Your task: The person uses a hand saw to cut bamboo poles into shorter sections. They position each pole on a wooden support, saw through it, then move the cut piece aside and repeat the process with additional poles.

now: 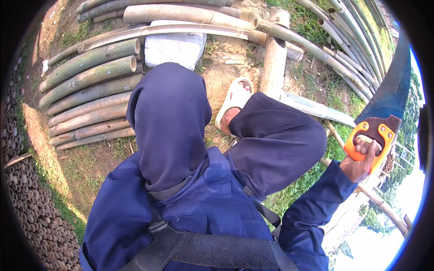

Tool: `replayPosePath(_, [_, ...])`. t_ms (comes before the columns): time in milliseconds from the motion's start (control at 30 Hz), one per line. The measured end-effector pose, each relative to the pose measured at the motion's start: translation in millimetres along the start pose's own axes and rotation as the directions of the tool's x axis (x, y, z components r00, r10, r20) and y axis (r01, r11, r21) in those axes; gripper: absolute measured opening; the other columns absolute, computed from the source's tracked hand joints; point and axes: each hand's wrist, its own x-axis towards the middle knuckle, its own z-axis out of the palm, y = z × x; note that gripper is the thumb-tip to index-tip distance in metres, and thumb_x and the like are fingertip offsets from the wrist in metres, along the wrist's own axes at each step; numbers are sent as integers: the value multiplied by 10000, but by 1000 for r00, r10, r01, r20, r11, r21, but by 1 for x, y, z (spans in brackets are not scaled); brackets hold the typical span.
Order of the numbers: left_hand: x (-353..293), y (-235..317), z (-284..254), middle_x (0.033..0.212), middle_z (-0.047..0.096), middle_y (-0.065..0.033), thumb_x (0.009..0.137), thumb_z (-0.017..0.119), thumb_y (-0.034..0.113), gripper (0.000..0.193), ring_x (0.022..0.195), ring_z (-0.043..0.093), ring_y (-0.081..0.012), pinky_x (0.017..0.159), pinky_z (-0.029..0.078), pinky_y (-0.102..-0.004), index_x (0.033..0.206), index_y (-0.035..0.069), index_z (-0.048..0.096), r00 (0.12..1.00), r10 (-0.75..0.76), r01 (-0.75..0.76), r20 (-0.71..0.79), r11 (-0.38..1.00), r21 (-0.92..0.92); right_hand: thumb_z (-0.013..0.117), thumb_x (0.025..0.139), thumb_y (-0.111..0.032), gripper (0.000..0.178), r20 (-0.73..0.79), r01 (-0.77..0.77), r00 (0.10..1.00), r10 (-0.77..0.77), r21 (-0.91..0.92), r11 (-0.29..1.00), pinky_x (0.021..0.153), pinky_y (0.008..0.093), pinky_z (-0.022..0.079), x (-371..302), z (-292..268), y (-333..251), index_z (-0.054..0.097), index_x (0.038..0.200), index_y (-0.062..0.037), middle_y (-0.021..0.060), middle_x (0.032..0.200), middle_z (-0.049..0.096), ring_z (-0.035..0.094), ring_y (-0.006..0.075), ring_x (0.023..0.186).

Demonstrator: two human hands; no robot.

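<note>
At the right, my right hand is wrapped round the orange handle of a handsaw. Its broad dark blade points up and away, apart from the bamboo. My left hand is out of sight; only the blue left sleeve shows. Left of the saw, a cut bamboo pole lies against a short wooden post. A split bamboo strip passes over a pale stone block ahead of me.
Several cut bamboo poles lie side by side at the left. More long poles are piled at the far right. A stack of bamboo with round cut ends stands at the lower left. My foot in a cream clog is near the post.
</note>
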Motion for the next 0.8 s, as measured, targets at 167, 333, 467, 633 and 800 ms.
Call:
replayPosePath(167, [22, 21, -29, 1162, 624, -122, 961, 643, 252, 359, 999, 614, -193, 911, 501, -339, 1238, 31, 587, 993, 51, -53, -105, 999, -14, 559, 1037, -119, 152, -85, -31, 995, 56, 264, 964, 734, 307, 464, -12, 10, -8, 522, 898, -73, -13, 699, 432, 448, 107, 656])
replayPosePath(333, [45, 68, -68, 1139, 637, -119, 957, 653, 254, 353, 975, 622, -186, 896, 507, -330, 1221, 27, 600, 968, 162, -171, -190, 985, -31, 632, 979, -118, 105, -72, -34, 995, 69, 408, 913, 604, 281, 450, -10, 16, 3, 547, 938, -72, -24, 682, 450, 443, 96, 577])
replayPosePath(467, [68, 109, -94, 1120, 647, -117, 954, 660, 257, 348, 956, 629, -180, 884, 511, -323, 1208, 23, 610, 950, 212, -246, -227, 961, -130, 670, 905, -15, 105, -80, -109, 983, 167, 484, 868, 480, 271, 427, -5, 30, 42, 593, 835, -34, 16, 589, 524, 492, 113, 472])
replayPosePath(633, [79, 144, -100, 1097, 660, -114, 951, 670, 259, 343, 931, 637, -173, 868, 517, -314, 1191, 19, 623, 956, 176, -223, -235, 956, -191, 693, 890, -12, 137, -79, -158, 976, 205, 395, 905, 459, 268, 406, -9, 7, 83, 597, 797, -39, 6, 575, 533, 482, 102, 445])
replayPosePath(800, [71, 144, -128, 1073, 673, -111, 947, 679, 262, 338, 907, 646, -166, 853, 522, -304, 1174, 15, 636, 950, 144, -221, -278, 937, -269, 699, 876, -6, 106, -73, -182, 972, 226, 379, 907, 452, 267, 406, -10, 20, 75, 610, 821, -24, 8, 586, 544, 489, 92, 449])
